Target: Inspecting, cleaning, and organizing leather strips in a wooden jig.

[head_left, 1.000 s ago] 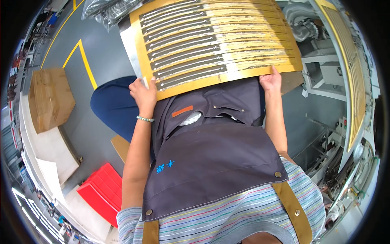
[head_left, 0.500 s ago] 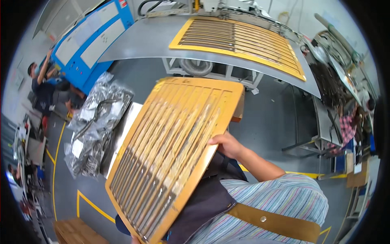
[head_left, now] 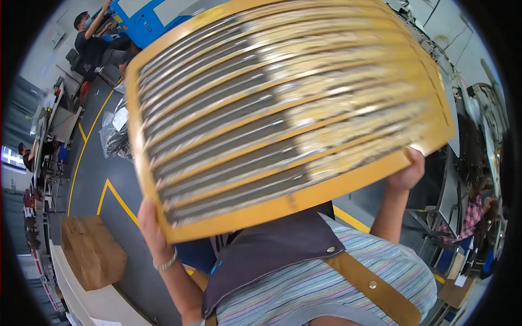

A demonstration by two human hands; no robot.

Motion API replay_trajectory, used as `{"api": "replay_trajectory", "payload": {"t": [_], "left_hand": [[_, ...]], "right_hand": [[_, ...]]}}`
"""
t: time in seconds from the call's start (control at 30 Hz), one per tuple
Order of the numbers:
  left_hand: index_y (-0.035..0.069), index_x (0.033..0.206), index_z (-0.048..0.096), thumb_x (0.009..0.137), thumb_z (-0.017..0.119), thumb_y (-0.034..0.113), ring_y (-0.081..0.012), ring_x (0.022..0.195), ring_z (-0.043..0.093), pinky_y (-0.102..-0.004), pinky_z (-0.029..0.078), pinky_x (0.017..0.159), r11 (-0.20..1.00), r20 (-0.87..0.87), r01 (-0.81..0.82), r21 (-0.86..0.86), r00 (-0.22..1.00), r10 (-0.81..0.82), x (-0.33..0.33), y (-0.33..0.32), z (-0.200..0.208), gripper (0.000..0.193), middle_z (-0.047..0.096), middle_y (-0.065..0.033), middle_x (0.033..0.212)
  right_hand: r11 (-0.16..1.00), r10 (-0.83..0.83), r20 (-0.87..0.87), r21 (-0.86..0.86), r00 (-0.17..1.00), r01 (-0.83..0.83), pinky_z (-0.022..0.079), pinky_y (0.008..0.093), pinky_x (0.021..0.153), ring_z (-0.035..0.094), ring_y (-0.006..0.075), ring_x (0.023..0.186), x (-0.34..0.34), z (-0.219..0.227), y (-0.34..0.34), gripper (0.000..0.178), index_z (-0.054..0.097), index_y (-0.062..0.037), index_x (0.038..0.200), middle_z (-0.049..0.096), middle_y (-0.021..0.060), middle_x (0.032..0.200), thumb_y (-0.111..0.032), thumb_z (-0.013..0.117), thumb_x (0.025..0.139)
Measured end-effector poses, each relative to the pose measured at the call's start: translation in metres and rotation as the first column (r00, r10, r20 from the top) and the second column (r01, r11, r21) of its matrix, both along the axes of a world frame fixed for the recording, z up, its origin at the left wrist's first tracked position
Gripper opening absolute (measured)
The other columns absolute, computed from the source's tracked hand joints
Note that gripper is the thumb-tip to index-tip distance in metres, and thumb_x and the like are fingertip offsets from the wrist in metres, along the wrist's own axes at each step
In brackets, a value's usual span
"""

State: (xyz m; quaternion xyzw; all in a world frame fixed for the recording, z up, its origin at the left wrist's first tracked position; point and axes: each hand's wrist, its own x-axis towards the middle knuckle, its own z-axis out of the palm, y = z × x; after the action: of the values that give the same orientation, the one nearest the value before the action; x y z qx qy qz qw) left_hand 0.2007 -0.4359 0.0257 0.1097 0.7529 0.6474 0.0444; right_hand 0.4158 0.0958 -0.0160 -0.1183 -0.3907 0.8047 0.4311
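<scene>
Bright indoor light; glare and motion blur across yellow panel (head_left: 304,127); edges bowed, corners black

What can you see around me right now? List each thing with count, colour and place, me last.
Large rectangular slotted panel: one, yellow, centre
Clear plastic-wrapped bundle: at least one, grey, left, partly hidden behind the panel
Cardboard box: one, brown, lower left
Smooth table: one, off-white, bottom left
Boxy machine: one, blue, top left
Painted floor lines: several, yellow, left and right
Person in dark shirt: one, dark, upper left
Person in checked top: one, pink, right edge
Far background: too small to count
Cloth apron: one, dark purple-grey, bottom centre
Striped shirt: one, light blue multicoloured, bottom
Beaded bracelet: one, pale, left wrist
Left hand: one, bare, panel's lower left corner
Right hand: one, bare, panel's lower right edge
</scene>
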Motion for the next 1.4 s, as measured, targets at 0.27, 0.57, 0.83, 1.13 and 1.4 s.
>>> {"api": "replay_trajectory", "payload": {"t": [0.27,0.57,0.83,1.13,1.4], "left_hand": [[-0.006,0.125,0.061,0.109,0.045,0.019,-0.0079,0.093,0.065,-0.0237,0.053,0.083,0.816,0.113,0.514,0.263,0.824,-0.555,-0.076,0.254,0.019,0.033,0.070,-0.0073,0.109],[-0.004,0.119,0.061,0.110,0.047,0.020,-0.0060,0.092,0.064,-0.0223,0.053,0.081,0.760,0.135,0.573,0.305,0.765,-0.630,-0.108,0.339,-0.034,0.030,0.070,-0.0054,0.106],[-0.002,0.114,0.061,0.109,0.049,0.025,-0.0056,0.091,0.062,-0.0220,0.051,0.079,0.814,0.200,0.558,0.162,0.789,-0.581,-0.114,0.349,-0.059,0.030,0.070,-0.0055,0.104],[-0.004,0.114,0.058,0.090,0.079,0.030,-0.0139,0.091,0.068,-0.0275,0.055,0.078,0.879,0.148,0.453,-0.147,0.889,-0.433,-0.098,0.369,-0.018,0.047,0.071,-0.0131,0.103],[-0.003,0.116,0.063,0.090,0.079,0.018,-0.0142,0.092,0.069,-0.0282,0.055,0.081,0.843,0.339,0.528,-0.105,0.816,-0.469,-0.111,0.382,-0.033,0.037,0.072,-0.0110,0.106]], "right_hand": [[0.872,-0.489,-0.068,-0.075,0.870,0.484,0.047,0.0461,0.107,0.059,0.0314,0.124,0.137,-0.044,0.078,0.057,0.046,-0.0001,0.143,0.058,0.0143,0.139,-0.017,0.051,0.089],[0.821,-0.567,-0.021,-0.098,0.823,0.563,0.044,0.0478,0.110,0.056,0.0320,0.127,0.136,-0.085,0.114,0.055,0.046,-0.0023,0.145,0.057,0.0138,0.140,-0.024,0.052,0.095],[0.986,0.050,-0.128,-0.153,0.991,-0.070,0.041,0.0469,0.111,0.055,0.0280,0.130,0.043,-0.107,0.018,0.059,0.044,-0.0030,0.147,0.057,0.0122,0.141,-0.022,0.061,0.093],[0.967,0.138,0.138,-0.231,0.981,-0.104,0.042,0.0435,0.107,0.060,0.0262,0.122,0.001,-0.072,-0.004,0.053,0.053,-0.0028,0.139,0.065,0.0100,0.130,-0.011,0.063,0.087],[0.964,0.172,0.143,-0.230,0.975,-0.136,0.043,0.0453,0.106,0.060,0.0266,0.122,0.007,-0.087,0.004,0.056,0.051,-0.0030,0.141,0.063,0.0103,0.133,-0.009,0.064,0.086]]}}
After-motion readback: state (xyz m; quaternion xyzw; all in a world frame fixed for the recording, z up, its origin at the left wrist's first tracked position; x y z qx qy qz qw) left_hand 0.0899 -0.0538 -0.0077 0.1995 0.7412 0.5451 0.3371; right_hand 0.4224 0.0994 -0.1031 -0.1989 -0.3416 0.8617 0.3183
